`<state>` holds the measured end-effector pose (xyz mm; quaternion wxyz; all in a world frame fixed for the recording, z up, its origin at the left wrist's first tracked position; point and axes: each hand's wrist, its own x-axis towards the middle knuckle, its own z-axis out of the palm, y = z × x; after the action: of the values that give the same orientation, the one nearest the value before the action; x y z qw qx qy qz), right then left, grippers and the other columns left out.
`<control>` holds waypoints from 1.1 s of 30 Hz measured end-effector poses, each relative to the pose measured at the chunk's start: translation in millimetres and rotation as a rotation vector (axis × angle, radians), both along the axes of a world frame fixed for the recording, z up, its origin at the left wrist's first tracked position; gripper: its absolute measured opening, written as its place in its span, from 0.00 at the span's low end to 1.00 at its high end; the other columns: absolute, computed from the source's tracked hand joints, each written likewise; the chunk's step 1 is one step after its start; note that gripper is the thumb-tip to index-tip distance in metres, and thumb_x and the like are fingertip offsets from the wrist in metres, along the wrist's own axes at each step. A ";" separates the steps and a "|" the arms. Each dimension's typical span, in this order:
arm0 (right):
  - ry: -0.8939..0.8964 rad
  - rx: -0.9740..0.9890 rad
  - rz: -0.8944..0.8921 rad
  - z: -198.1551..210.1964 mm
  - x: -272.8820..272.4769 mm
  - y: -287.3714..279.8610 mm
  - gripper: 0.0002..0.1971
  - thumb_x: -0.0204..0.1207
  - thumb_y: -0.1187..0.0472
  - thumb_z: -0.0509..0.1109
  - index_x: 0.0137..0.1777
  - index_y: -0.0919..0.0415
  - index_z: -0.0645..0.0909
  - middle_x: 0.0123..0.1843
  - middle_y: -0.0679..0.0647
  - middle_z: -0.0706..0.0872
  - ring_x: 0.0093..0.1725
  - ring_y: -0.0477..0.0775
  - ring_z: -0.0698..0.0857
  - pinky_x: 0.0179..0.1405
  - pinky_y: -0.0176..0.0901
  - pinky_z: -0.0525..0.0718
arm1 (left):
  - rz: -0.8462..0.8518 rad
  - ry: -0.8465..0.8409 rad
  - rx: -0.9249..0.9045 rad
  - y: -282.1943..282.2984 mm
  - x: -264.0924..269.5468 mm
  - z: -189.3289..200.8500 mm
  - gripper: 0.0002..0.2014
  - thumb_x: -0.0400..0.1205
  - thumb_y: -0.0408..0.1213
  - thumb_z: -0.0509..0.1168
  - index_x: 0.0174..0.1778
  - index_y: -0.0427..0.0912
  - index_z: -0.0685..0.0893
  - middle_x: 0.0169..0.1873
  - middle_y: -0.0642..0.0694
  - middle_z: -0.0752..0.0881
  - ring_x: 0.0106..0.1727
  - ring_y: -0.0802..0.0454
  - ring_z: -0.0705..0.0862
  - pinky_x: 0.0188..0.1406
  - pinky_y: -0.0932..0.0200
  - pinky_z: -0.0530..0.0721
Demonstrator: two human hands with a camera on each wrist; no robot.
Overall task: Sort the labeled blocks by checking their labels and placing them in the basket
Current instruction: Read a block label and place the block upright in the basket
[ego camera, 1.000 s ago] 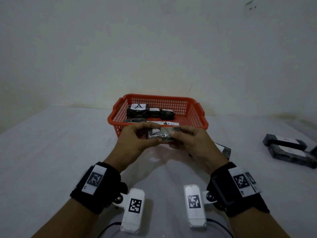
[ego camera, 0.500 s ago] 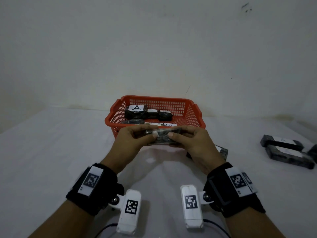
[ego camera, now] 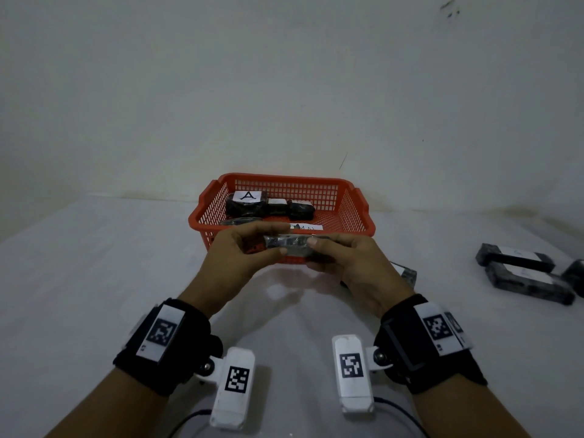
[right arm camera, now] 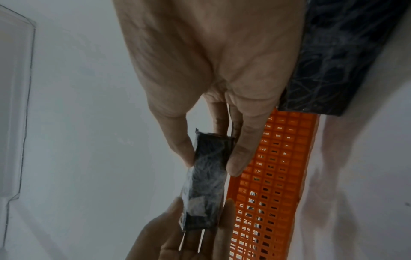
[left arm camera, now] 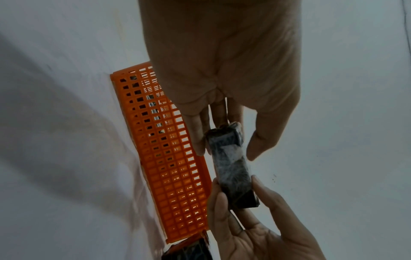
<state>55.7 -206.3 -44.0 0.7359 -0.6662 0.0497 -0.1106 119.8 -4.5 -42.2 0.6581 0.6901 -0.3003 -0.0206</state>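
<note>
While the left hand (ego camera: pixel 235 259) and right hand (ego camera: pixel 354 267) each pinch one end of a dark wrapped block (ego camera: pixel 286 243), it hangs just before the red basket (ego camera: pixel 355 216). Three blocks (ego camera: pixel 518 270) lie far right on the white surface (ego camera: pixel 94 279); a pale wall stands behind.

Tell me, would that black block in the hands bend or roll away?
Probably neither. The black block stays straight though the left hand and right hand pinch only its ends, so it's likely stiff. Flat sides suggest no rolling. Its shiny wrapping may be slippery.
</note>
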 end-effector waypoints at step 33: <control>-0.126 -0.028 0.241 7.7 -10.3 -0.4 0.20 0.72 0.59 0.77 0.64 0.64 0.90 0.63 0.62 0.94 0.66 0.59 0.91 0.70 0.48 0.87 | -0.184 0.103 0.016 -4.7 -4.8 -0.5 0.16 0.79 0.51 0.71 0.61 0.55 0.91 0.60 0.51 0.92 0.65 0.52 0.90 0.67 0.47 0.86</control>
<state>45.4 -206.7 -36.3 0.7360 -0.6694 -0.0784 -0.0638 115.0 -9.1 -42.7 0.6626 0.6629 -0.3279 -0.1186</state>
